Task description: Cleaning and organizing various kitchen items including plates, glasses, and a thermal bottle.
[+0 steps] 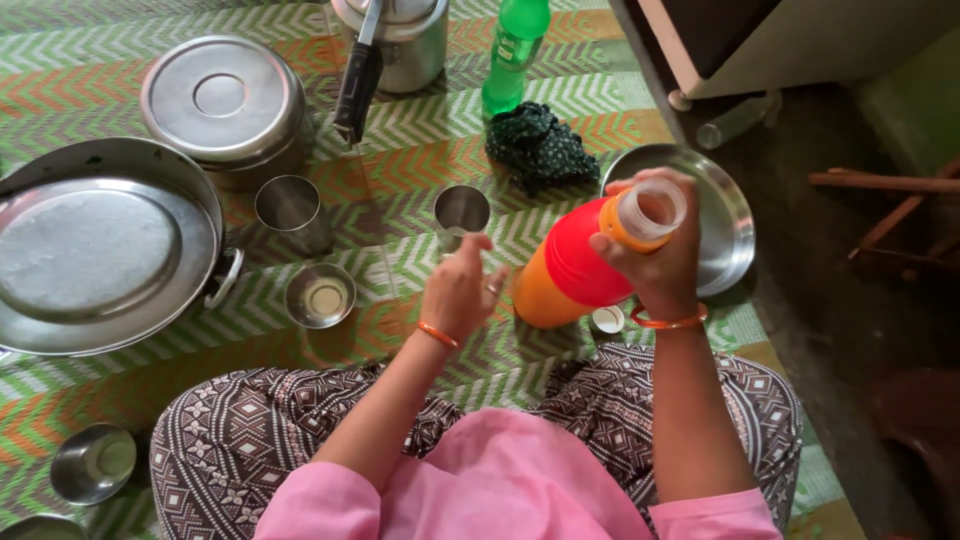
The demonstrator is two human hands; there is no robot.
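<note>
orange and red, the flask [570, 275] sits tilted at the centre of the head view, its open neck up by the right hand [655, 255], whose fingers wrap tight around the top while its base rests low near the white cap [606, 319] on the floor mat [420, 150]. left hand [460, 290] hovers loosely curled and empty, just below the steel tumbler [461, 215]. a clean pour, i'd judge, wants that hand steadying the tumbler and the neck brought close over its rim, tipped slowly.
</note>
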